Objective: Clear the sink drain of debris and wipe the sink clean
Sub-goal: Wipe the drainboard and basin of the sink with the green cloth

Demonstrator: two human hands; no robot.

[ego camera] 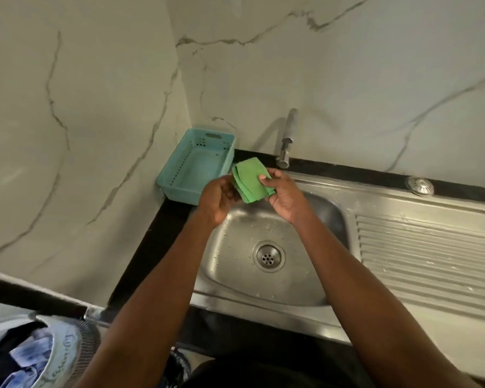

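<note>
A folded green cloth point(249, 180) is held up above the back left corner of the steel sink point(235, 278). My left hand point(217, 200) grips its left edge and my right hand point(284, 196) pinches its right edge, thumb on top. The round drain point(268, 256) lies open at the bottom of the basin, with small wet specks scattered around it. A metal drain strainer point(420, 186) rests on the sink's back rim at the right.
A light blue plastic basket point(177, 175) stands on the black counter left of the sink. The tap point(286, 141) rises behind the basin. A ribbed draining board point(426, 253) spreads right. A bin of clothes point(25, 357) sits at lower left.
</note>
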